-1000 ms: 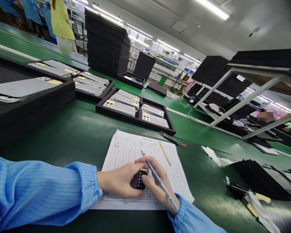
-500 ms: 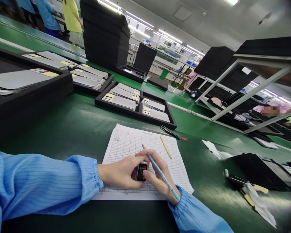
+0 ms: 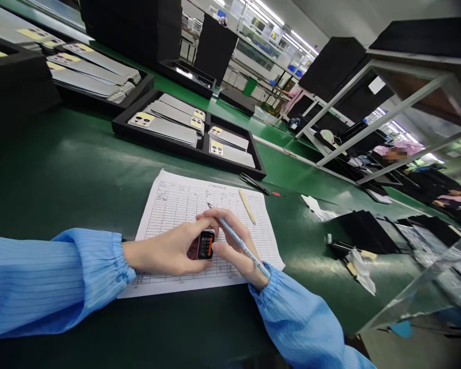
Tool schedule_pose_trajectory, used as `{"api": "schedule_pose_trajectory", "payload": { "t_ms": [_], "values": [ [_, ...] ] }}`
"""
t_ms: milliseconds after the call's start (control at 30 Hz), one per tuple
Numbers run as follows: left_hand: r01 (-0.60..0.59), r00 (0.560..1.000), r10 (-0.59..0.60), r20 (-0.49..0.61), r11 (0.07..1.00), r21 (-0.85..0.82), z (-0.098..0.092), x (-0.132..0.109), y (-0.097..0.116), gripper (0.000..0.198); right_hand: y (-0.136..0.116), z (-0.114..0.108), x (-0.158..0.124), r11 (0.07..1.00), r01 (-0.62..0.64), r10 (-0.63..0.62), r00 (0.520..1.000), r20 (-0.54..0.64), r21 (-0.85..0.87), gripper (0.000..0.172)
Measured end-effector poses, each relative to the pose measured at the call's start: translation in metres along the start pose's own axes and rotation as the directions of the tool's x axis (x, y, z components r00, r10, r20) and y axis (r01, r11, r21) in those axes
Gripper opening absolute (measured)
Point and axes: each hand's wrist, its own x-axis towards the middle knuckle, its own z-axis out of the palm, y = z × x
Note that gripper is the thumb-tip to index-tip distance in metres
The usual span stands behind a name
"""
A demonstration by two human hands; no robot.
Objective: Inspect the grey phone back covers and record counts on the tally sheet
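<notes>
Green bench [image 3: 84,164] beneath, and my left fingers [image 3: 198,266] clamp the small device [image 3: 206,243] by its edges, the safe hold: it looks light, stiff, slick-faced. My right fingers [image 3: 230,219] cradle a pen [image 3: 238,244], above the printed sheet [image 3: 172,207].

Slvs [image 3: 61,282] lt blue w/ thin stripes, gathered cuffs [image 3: 123,269].
</notes>
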Motion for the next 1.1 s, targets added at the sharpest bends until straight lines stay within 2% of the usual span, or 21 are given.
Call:
{"api": "schedule_pose_trajectory", "payload": {
  "t_ms": [133, 333, 533, 800, 1100],
  "values": [
    [0.0, 1.0, 0.0, 0.008, 1.0, -0.013, 0.0, 0.0, 0.002, 0.026, 0.001, 0.0, -0.001, 1.0, -0.013, 0.013, 1.0, 0.012, 0.012, 0.04],
    [-0.012, 1.0, 0.012, 0.002, 0.998, -0.063, -0.001, 0.0, 0.003, 0.029, 0.004, 0.002, -0.001, 0.997, 0.018, -0.013, 0.998, -0.059, 0.069, 0.041],
    [0.002, 1.0, -0.003, -0.014, 0.997, -0.079, 0.0, 0.0, 0.003, 0.029, 0.005, 0.007, -0.001, 0.999, 0.039, -0.037, 0.998, -0.055, 0.036, 0.047],
    [-0.036, 0.999, 0.034, -0.021, 0.993, -0.111, 0.002, 0.001, 0.0, 0.027, 0.008, 0.01, -0.002, 0.998, 0.033, -0.031, 0.999, -0.038, 0.044, 0.053],
    [-0.088, 0.996, 0.085, -0.031, 0.991, -0.106, 0.003, 0.002, -0.002, 0.021, 0.008, 0.014, -0.003, 0.999, 0.028, -0.026, 0.998, -0.062, 0.039, 0.051]
  ]
}}
